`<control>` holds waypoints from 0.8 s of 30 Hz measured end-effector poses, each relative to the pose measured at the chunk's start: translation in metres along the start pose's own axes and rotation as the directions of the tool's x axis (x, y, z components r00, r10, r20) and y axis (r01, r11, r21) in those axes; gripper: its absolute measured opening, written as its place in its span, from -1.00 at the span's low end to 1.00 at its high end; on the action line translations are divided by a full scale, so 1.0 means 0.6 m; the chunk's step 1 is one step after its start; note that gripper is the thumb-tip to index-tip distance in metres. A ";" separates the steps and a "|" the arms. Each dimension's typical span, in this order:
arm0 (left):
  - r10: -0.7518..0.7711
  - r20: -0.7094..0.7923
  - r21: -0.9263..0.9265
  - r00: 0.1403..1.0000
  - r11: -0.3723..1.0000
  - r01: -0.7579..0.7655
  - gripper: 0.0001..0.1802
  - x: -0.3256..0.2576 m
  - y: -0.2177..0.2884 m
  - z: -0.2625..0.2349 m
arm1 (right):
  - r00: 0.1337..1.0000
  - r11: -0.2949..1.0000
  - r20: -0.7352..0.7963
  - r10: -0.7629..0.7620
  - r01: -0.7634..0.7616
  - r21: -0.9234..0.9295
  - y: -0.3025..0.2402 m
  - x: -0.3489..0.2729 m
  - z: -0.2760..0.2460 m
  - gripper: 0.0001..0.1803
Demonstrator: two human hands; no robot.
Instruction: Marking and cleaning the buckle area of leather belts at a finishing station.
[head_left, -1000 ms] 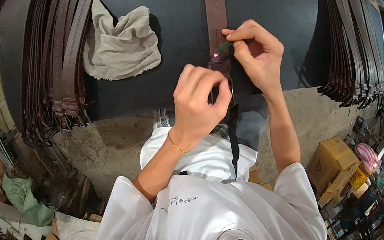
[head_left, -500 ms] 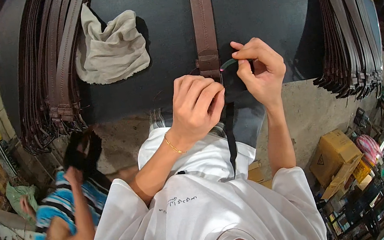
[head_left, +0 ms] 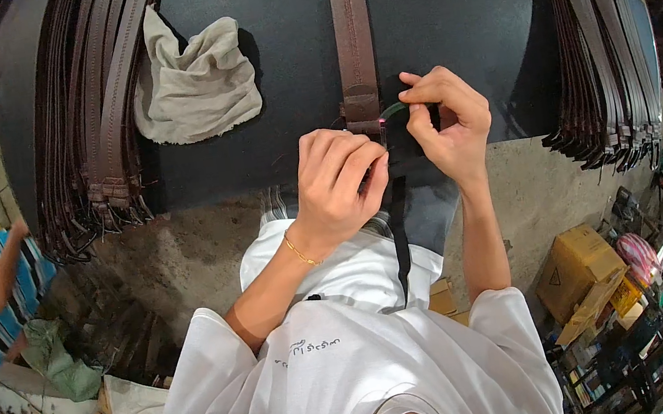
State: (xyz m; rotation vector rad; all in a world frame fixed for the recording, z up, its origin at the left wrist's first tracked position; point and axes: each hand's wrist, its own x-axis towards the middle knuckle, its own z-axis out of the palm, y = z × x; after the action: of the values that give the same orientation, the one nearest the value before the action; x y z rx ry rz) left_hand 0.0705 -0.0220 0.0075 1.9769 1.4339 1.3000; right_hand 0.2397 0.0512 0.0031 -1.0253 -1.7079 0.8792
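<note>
A brown stitched leather strap [head_left: 351, 26] runs down the middle of the black tabletop. My left hand [head_left: 341, 173], with a gold chain bracelet at the wrist, closes its fingers over the strap's lower end at the table's near edge and hides it. My right hand [head_left: 453, 109] is just right of the strap, thumb and forefinger pinched. Between them is a thin, curved, dark green stick [head_left: 393, 111], its pinkish tip against or very close to the strap's right edge, beside a stitched leather loop. Its exact kind cannot be made out.
Brown straps hang in bundles at the left [head_left: 94, 113] and right [head_left: 592, 43] of the black tabletop [head_left: 447, 4]. A crumpled grey cloth [head_left: 200, 86] lies by the left bundle. Cardboard boxes [head_left: 573, 270] stand on the floor. Another person [head_left: 7, 278] is at far left.
My hands hold nearly the same place, the stick's tip staying by the strap's edge. The other person has moved away toward the far left, uncovering floor and cardboard.
</note>
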 end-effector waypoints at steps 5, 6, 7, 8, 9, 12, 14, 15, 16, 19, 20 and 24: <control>0.002 0.009 -0.021 1.000 1.000 -0.002 -0.81 0.000 0.005 0.000 | 1.000 1.000 -0.005 -0.006 0.006 -0.009 -0.002 0.003 -0.001 -0.84; 0.003 0.010 -0.021 1.000 1.000 -0.002 -0.81 0.000 0.005 -0.001 | 1.000 1.000 -0.006 -0.018 0.018 -0.001 -0.002 0.003 -0.002 -0.85; -0.022 -0.014 -0.035 1.000 0.999 0.022 -0.83 0.001 0.006 -0.005 | 1.000 1.000 -0.007 -0.019 0.019 -0.001 -0.003 0.000 -0.004 -0.85; -0.046 -0.038 -0.054 0.998 0.998 0.044 -0.85 0.003 0.005 -0.007 | 0.990 0.989 -0.081 0.117 -0.109 0.100 -0.002 -0.007 -0.008 -0.86; -0.060 -0.050 -0.037 0.997 0.998 0.058 -0.86 0.011 0.003 -0.011 | 0.957 0.952 -0.140 0.256 -0.224 0.209 -0.001 -0.012 -0.011 -0.86; -0.106 -0.053 0.139 0.993 0.984 0.113 -0.76 0.042 -0.014 -0.011 | 0.909 0.858 -0.288 0.301 -0.126 0.498 0.016 -0.007 -0.007 -0.84; -0.126 -0.058 0.130 0.990 0.983 0.132 -0.76 0.051 -0.023 -0.004 | 0.908 0.867 -0.276 0.317 -0.159 0.472 0.018 -0.006 -0.008 -0.84; -0.133 -0.036 0.139 0.990 0.981 0.137 -0.78 0.052 -0.026 -0.003 | 0.904 0.874 -0.262 0.337 -0.197 0.445 0.018 -0.005 -0.009 -0.85; -0.141 -0.014 0.148 0.990 0.979 0.141 -0.79 0.053 -0.028 -0.001 | 0.899 0.878 -0.250 0.359 -0.234 0.417 0.018 -0.004 -0.011 -0.85; -0.097 -0.037 0.144 0.995 0.984 0.101 -0.80 0.051 -0.028 0.003 | 0.947 0.947 -0.150 0.284 -0.252 0.202 -0.007 0.018 0.002 -0.86; -0.065 -0.040 0.130 0.997 0.989 0.070 -0.80 0.049 -0.026 0.005 | 0.946 0.946 -0.151 0.287 -0.255 0.202 -0.006 0.020 0.005 -0.86; -0.035 -0.027 0.110 0.999 0.993 0.038 -0.76 0.037 -0.026 0.009 | 0.976 0.976 -0.108 0.189 -0.175 0.128 0.004 0.024 0.012 -0.85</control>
State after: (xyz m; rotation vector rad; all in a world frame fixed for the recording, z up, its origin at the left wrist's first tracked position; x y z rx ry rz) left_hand 0.0679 0.0056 0.0034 2.0005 1.5776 1.2594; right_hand 0.2302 0.0647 0.0035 -1.1445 -1.4614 1.0033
